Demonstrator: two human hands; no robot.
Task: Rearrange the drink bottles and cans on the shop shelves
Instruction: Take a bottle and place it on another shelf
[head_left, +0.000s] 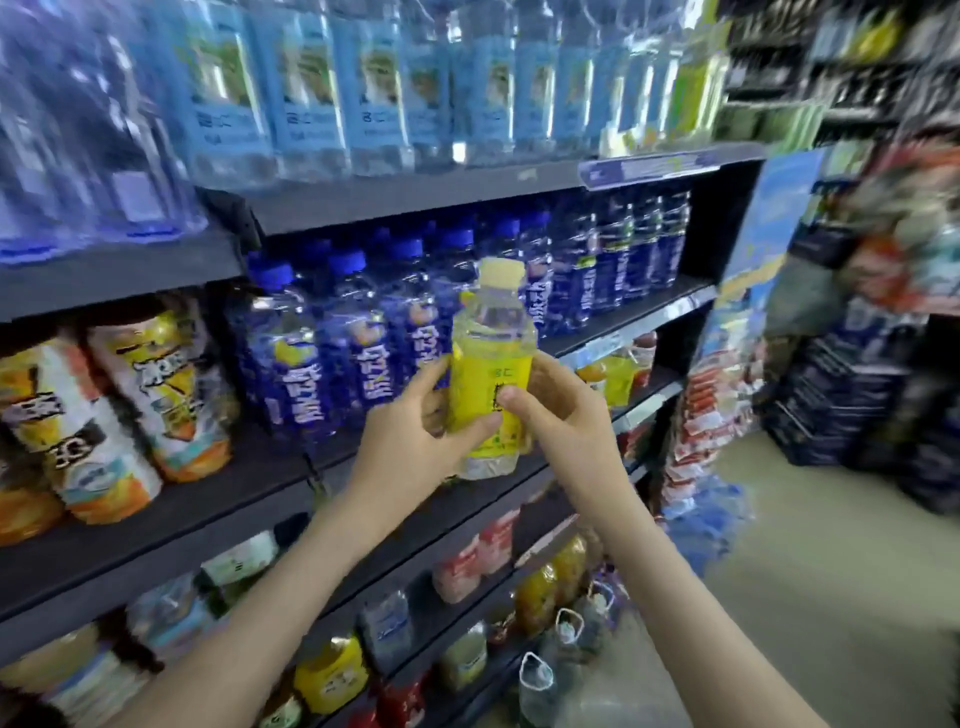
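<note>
A clear bottle with a yellow label and pale yellow cap is held upright in front of the middle shelf. My left hand grips its lower left side, thumb across the front. My right hand grips its right side, thumb on the label. Right behind the bottle stands a row of blue-capped, blue-labelled bottles on the dark shelf.
Orange-and-white juice bottles stand at the shelf's left. Light-blue-labelled water bottles fill the shelf above. Lower shelves hold mixed drinks. Large water jugs sit on the floor. Stacked goods line the aisle at right.
</note>
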